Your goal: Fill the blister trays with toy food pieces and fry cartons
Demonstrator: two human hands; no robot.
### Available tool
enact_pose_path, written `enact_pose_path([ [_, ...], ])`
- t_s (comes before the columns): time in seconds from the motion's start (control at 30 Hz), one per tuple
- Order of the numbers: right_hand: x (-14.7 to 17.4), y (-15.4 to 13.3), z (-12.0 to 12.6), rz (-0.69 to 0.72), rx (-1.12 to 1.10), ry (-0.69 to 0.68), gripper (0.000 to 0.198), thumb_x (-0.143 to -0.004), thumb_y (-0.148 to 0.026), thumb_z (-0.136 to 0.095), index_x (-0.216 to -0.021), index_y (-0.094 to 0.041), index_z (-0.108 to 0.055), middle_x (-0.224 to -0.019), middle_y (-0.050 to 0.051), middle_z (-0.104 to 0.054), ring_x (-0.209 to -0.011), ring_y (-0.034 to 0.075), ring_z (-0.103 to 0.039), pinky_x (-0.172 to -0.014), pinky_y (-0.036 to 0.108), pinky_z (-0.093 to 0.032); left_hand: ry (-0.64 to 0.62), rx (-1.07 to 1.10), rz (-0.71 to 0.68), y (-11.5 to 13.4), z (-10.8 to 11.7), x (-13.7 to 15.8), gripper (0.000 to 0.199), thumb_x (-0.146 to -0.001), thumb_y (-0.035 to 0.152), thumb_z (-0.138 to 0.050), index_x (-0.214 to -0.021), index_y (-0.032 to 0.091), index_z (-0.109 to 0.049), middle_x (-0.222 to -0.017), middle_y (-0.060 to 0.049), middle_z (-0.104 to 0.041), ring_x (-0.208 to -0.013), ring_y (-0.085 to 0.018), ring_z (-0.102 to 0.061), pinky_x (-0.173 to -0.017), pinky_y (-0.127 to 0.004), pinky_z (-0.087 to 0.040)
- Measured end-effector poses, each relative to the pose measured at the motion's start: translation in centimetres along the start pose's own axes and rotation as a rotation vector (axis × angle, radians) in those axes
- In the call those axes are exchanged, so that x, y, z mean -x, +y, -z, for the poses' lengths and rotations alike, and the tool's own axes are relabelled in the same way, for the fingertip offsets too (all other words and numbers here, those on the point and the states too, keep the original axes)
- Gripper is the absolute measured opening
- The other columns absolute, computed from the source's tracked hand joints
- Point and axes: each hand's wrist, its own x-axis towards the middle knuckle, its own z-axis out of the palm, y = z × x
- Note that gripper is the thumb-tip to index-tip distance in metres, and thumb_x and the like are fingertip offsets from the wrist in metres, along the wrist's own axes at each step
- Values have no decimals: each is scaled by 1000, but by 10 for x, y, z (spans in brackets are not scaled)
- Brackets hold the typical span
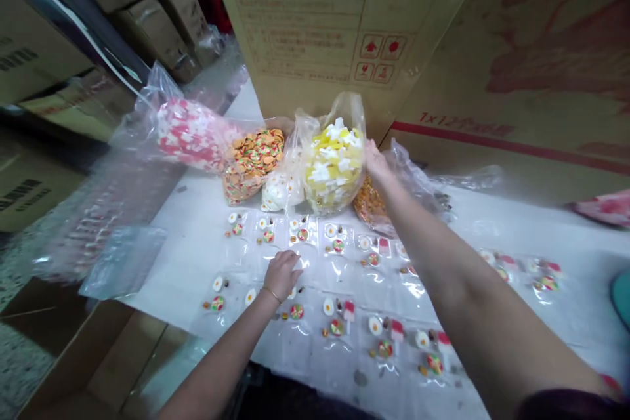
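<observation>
My right hand (377,161) is at the right side of a clear plastic bag of yellow and white pieces (333,164); its fingers appear closed on the bag's side, partly hidden. My left hand (283,273) is above the rows of small clear packets (339,269), fingers loosely apart and holding nothing visible. Tiny fried eggs, round pizza-like pieces and little burgers lie on the packets; some also have a pink-and-white popsicle piece (349,312). Left of the yellow bag are a bag of small white egg pieces (281,191) and a bag of orange pizza-like pieces (256,157).
A bag of pink and white pieces (191,134) lies at the back left. Behind my right wrist is another bag of orange pieces (369,203). Large cardboard boxes (315,26) wall off the back. An open carton (98,367) stands below the table's left edge.
</observation>
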Motion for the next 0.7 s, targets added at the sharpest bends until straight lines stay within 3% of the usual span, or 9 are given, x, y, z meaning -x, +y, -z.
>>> enact_pose_path([
  [0.07,39,-3,5,87,50,107,53,-85,-50,-28,-121,-14,-46,-123,11,-49,-114,19,-44,-95,35,-32,-71,-76,-23,0,-2,1,28,-75,22,-54,-102,17,-57,-103,-7,-57,-96,-21,-47,-83,-34,-38],
  [0.13,93,1,4,234,130,114,46,-87,-44,-28,-114,-15,-51,-115,11,-55,-107,19,-48,-92,35,-35,-169,-133,-67,2,-7,1,20,-77,23,-51,-94,17,-60,-97,-6,-59,-92,-21,-48,-81,-34,-38],
  [0.17,123,6,0,309,190,2,42,-87,-41,-30,-107,-15,-56,-108,10,-59,-102,19,-51,-90,36,-37,-217,-158,-89,3,-9,1,17,-78,23,-49,-88,18,-61,-94,-6,-59,-91,-21,-48,-79,-34,-37],
  [0.2,151,12,-6,396,256,-194,38,-87,-39,-32,-101,-17,-60,-102,9,-62,-97,19,-53,-88,36,-38,-253,-180,-104,4,-11,1,17,-80,24,-46,-84,18,-61,-91,-6,-60,-91,-21,-48,-78,-35,-37],
  [0.27,202,26,-22,498,429,-581,31,-86,-37,-38,-100,-21,-61,-108,7,-60,-99,21,-51,-88,38,-37,-287,-210,-125,4,-14,3,21,-83,24,-41,-79,18,-61,-90,-6,-59,-92,-22,-48,-74,-35,-37],
  [0.33,238,38,-39,483,603,-760,30,-84,-37,-43,-105,-22,-58,-121,7,-52,-111,25,-43,-90,42,-34,-288,-213,-157,-1,-16,6,21,-83,23,-39,-81,18,-60,-90,-6,-59,-93,-22,-47,-73,-35,-36],
  [0.43,270,45,-55,423,727,-833,31,-83,-38,-45,-106,-21,-56,-123,6,-49,-117,26,-35,-92,42,-31,-278,-207,-199,-14,-17,11,18,-82,20,-41,-83,18,-59,-91,-5,-58,-93,-20,-46,-72,-33,-35],
  [0.7,293,28,-66,397,802,-811,28,-84,-35,-43,-90,-14,-60,-93,7,-57,-90,20,-47,-83,34,-35,-270,-211,-232,-27,-18,14,19,-84,18,-39,-82,17,-58,-89,-5,-57,-91,-19,-45,-73,-32,-35],
])
